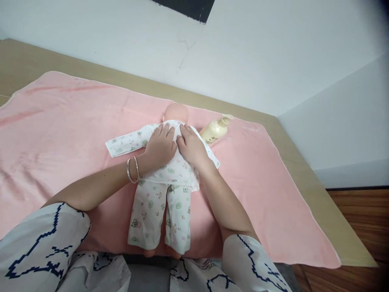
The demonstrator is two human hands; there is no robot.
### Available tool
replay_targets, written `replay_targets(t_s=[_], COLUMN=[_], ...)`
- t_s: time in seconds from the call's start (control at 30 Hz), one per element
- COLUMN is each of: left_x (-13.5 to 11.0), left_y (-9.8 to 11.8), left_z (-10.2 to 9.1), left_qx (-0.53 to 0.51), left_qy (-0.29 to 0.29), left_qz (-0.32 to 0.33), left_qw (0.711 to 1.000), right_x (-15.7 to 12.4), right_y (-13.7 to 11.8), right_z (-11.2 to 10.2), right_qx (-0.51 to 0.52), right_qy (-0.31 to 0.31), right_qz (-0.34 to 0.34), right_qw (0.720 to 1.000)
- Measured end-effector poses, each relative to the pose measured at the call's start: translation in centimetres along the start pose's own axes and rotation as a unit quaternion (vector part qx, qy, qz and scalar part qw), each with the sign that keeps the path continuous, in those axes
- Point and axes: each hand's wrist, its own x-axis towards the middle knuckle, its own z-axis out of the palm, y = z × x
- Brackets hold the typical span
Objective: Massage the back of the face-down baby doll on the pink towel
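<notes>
A baby doll (176, 112) lies stretched out on a pink blanket (75, 117), its head away from me and its feet towards me. No face shows on it. It wears a white printed top (174, 172) and matching trousers (148, 215). My left hand (161, 144) rests flat on the upper left of the top, fingers extended. Flat on the upper right lies my right hand (192, 146), its thumb close to my left hand. Neither hand grips anything. The left sleeve is spread out sideways; my right hand and forearm partly cover the right one.
A cream pump bottle (214, 130) lies tilted on the blanket, right of the doll's shoulder. Beneath the blanket is a light wooden table (291, 162), with a white wall (121, 44) behind it. Brown wood flooring (358, 215) shows beyond the right edge.
</notes>
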Motion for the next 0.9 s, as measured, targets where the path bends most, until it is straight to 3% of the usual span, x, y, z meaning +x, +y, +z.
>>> replay_targets(t_s=[0.1, 0.2, 0.33, 0.5, 0.6, 0.67, 0.9], left_x=[0.0, 1.2, 2.3, 0.2, -1.3, -1.4, 1.5], left_y=[-0.2, -1.8, -3.2, -0.4, 1.6, 1.7, -2.5], left_z=[0.2, 0.8, 1.3, -0.1, -1.0, -1.3, 0.1], left_qx=[-0.016, -0.026, -0.022, 0.022, 0.047, 0.048, 0.018], left_qy=[-0.005, -0.023, -0.018, 0.004, -0.014, -0.025, -0.015], left_qz=[0.009, 0.030, 0.002, -0.013, 0.006, 0.018, 0.056], left_qw=[1.000, 0.999, 1.000, 1.000, 0.999, 0.998, 0.998], right_x=[-0.2, -1.9, -2.8, 0.0, 1.1, 1.0, -2.7], right_y=[-0.3, -2.0, -3.0, -0.2, 1.1, 1.0, -2.8], right_z=[0.6, 0.8, 0.3, 0.0, 0.1, 0.2, 1.1], right_qx=[-0.010, -0.054, -0.073, 0.005, 0.025, 0.016, -0.048], right_qy=[0.013, 0.012, 0.005, 0.009, 0.023, 0.020, 0.006], right_qz=[0.000, -0.001, -0.003, -0.003, -0.011, -0.012, -0.012], right_qw=[1.000, 0.998, 0.997, 1.000, 0.999, 1.000, 0.999])
